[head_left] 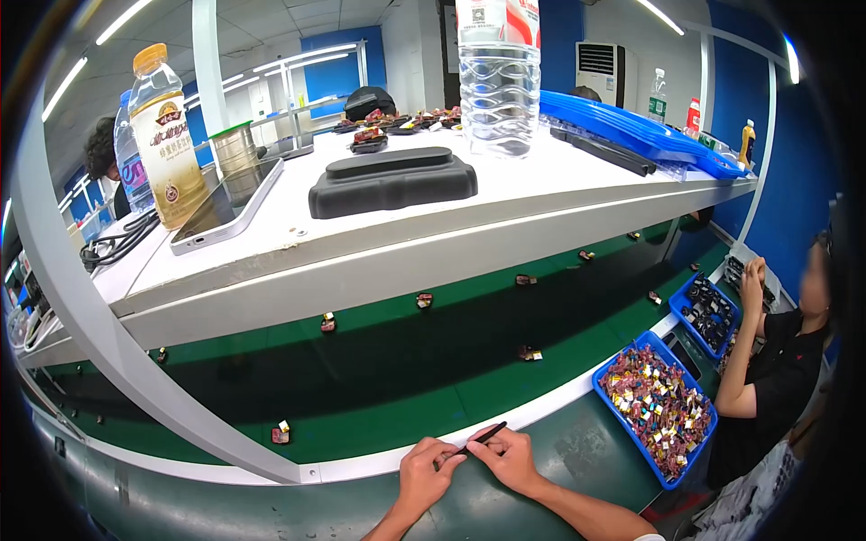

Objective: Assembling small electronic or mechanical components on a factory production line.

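My left hand (424, 475) and my right hand (510, 458) meet at the near edge of the green conveyor belt (379, 397). Between them they hold a thin dark stick-like tool (483, 436) with a reddish tip, angled up to the right. The right fingers pinch its middle and the left fingertips touch its lower end. Small dark parts with coloured bits lie scattered on the belt, the nearest one (280, 434) to the left of my hands and another (529, 354) farther out.
A blue tray (657, 413) full of small colourful parts sits at my right. Beyond it a person in black (780, 361) sits by another blue tray (708, 311). Overhead, a white shelf (361, 243) carries bottles, a phone, a black case and blue trays.
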{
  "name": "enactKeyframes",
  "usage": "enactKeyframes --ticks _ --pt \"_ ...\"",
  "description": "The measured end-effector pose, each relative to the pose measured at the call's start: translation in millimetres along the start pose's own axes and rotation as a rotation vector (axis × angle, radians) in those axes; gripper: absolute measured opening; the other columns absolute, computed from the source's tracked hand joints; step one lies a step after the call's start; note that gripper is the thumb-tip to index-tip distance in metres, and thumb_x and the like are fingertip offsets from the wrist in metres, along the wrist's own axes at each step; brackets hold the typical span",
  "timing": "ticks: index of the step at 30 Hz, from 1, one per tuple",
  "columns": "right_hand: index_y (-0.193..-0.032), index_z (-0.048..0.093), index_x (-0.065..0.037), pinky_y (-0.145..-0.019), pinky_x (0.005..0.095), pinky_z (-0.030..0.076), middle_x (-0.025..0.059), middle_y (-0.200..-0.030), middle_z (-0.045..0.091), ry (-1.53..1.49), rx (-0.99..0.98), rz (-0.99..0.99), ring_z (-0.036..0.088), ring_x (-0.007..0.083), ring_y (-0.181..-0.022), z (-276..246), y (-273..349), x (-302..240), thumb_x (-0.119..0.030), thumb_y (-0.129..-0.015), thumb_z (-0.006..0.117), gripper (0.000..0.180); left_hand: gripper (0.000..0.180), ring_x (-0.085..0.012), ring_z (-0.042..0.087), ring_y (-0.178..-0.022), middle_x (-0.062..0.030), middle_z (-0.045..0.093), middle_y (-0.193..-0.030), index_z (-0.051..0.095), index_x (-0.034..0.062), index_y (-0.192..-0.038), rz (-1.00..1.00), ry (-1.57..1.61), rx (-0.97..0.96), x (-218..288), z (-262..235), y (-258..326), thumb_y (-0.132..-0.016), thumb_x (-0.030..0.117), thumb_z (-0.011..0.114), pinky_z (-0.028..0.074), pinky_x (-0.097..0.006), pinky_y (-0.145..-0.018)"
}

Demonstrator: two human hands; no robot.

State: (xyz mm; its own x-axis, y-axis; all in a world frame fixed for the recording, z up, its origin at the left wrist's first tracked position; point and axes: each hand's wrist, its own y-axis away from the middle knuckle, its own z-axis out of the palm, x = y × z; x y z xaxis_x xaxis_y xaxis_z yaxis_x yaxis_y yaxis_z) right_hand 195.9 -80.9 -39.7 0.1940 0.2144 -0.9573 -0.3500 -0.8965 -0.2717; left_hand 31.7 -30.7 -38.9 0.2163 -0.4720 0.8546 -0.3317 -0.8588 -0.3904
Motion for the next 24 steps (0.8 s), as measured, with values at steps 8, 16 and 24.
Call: enactKeyframes --ticks 8,16,24 --pt "-0.094 0.072 0.001 -0.046 0.0211 0.027 -0.0061 -0.059 0.056 0.084 -0.056 -0.016 0.036 -0.0011 -0.051 -2.8 -2.7 -12.2 -0.006 -0.086 0.079 0.012 0.015 -0.016 0.061 -0.06 -0.0082 0.067 -0.081 0.073 -0.0003 -0.086 -0.021 -0.018 -0.017 4.9 -3.3 -2.0 -0.077 0.006 0.083 0.049 -0.03 -0.057" --pt "-0.094 0.073 0.0 -0.046 0.0205 0.025 -0.007 -0.057 0.054 0.072 -0.059 -0.006 0.035 -0.0015 -0.05 -1.7 -1.3 -19.7 -0.006 -0.082 0.082 0.016 0.015 -0.015 0.06 -0.059 -0.0078 0.067 -0.081 0.073 0.0006 -0.087 -0.022 -0.01 -0.007 3.3 -2.2 -0.7 -0.077 0.005 0.083 0.049 -0.029 -0.057" --pt "-0.094 0.074 -0.001 -0.046 0.0207 0.025 -0.0074 -0.056 0.051 0.078 -0.062 0.011 0.034 -0.0014 -0.05 -0.3 -1.1 -18.7 -0.006 -0.082 0.082 0.016 0.015 -0.0136 0.059 -0.059 -0.0073 0.067 -0.082 0.074 -0.0002 -0.087 -0.027 0.014 0.002 4.5 -3.0 -0.5 -0.077 0.004 0.084 0.048 -0.028 -0.056"
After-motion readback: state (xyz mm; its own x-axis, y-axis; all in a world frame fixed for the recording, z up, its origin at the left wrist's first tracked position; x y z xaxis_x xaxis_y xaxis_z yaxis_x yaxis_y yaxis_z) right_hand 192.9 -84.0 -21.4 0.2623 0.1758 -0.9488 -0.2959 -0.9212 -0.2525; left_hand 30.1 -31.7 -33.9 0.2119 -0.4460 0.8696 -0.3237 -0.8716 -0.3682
